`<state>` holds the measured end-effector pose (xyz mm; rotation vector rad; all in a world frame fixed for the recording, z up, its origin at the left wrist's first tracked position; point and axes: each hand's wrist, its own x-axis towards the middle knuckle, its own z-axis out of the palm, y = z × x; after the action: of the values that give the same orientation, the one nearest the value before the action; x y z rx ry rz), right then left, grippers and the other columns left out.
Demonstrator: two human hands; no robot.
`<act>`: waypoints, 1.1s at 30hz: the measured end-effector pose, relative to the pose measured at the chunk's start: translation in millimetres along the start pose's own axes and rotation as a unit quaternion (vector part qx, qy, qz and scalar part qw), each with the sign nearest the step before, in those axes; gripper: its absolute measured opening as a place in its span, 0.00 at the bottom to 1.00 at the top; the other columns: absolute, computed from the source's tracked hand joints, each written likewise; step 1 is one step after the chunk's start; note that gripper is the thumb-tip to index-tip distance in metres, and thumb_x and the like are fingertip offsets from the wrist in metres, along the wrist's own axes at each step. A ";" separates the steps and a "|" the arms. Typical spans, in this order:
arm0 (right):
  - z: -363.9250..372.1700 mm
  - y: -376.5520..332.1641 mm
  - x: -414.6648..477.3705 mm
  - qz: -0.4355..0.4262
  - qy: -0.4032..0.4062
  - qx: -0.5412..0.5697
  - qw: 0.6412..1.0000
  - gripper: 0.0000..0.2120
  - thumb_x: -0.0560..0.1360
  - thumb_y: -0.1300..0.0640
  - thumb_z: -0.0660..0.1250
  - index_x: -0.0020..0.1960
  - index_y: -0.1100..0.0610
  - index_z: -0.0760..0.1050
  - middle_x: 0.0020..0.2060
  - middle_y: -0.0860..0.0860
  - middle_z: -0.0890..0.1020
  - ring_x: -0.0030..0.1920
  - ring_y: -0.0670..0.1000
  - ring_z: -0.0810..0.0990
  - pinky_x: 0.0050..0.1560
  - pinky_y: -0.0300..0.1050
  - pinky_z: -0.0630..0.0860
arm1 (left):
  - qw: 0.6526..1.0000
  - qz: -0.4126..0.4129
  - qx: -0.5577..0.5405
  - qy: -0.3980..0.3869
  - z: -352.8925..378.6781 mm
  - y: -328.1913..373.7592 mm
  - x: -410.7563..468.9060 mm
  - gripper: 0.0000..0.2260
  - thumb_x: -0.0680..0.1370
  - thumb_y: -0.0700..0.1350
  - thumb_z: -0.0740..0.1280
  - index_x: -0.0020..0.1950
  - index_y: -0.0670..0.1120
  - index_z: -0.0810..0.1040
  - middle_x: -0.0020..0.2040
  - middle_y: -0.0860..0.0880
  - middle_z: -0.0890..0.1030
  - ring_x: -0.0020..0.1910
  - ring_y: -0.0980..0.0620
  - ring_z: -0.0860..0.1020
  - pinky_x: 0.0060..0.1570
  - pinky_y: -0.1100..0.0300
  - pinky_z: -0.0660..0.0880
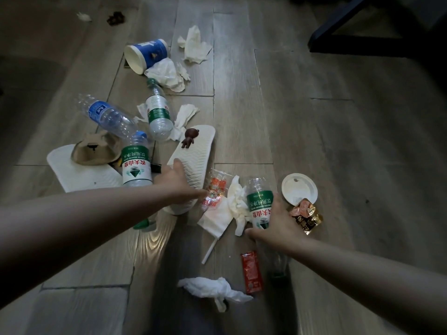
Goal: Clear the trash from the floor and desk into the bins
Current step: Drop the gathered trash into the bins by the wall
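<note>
I see the right hand point(275, 221) with thumb and fingers curled round a clear plastic bottle with green label point(260, 201). The bottle sits low over the grey wood-plank floor point(338, 141), between a crumpled white tissue point(238, 204) and a round white cup lid point(299, 188). The left hand point(177, 183) is spread, thumb out, over a white ribbed slipper sole point(196, 153); I can't tell if it touches. A second green-label bottle point(136, 163) runs under the left forearm. A blue paper cup point(147, 53) lies tipped further off, and a red sauce sachet point(251, 272) is nearer me.
</note>
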<state>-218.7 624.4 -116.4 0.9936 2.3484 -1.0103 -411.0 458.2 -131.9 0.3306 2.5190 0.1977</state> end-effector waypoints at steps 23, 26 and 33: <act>-3.1 17.1 18.5 -0.001 0.018 0.059 0.998 0.52 0.66 0.49 0.77 0.76 0.48 0.44 0.56 0.50 0.75 0.50 0.49 0.79 0.42 0.44 0.79 | 0.997 -0.002 -0.069 0.032 -1.3 -2.3 -10.3 0.52 0.61 0.66 0.75 0.76 0.51 0.50 0.69 0.39 0.62 0.66 0.38 0.66 0.62 0.42 0.71; -13.1 12.2 18.8 -0.009 0.032 0.093 0.995 0.49 0.67 0.47 0.76 0.76 0.48 0.46 0.47 0.43 0.71 0.42 0.42 0.75 0.32 0.33 0.71 | 0.988 0.030 -0.150 0.017 -10.8 0.9 -22.9 0.50 0.63 0.65 0.74 0.76 0.52 0.52 0.68 0.41 0.64 0.64 0.40 0.68 0.61 0.42 0.73; -54.6 -8.7 24.3 -0.018 0.078 0.124 0.989 0.33 0.68 0.45 0.73 0.67 0.48 0.61 0.46 0.42 0.75 0.42 0.43 0.78 0.31 0.35 0.73 | 0.939 0.055 -0.332 -0.064 -44.3 4.7 -42.5 0.41 0.67 0.63 0.72 0.74 0.52 0.59 0.57 0.50 0.73 0.54 0.47 0.76 0.51 0.50 0.77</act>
<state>-245.5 671.9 -90.6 1.1631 2.4139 -1.3065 -401.5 447.9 -71.9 0.1950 2.1477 1.0053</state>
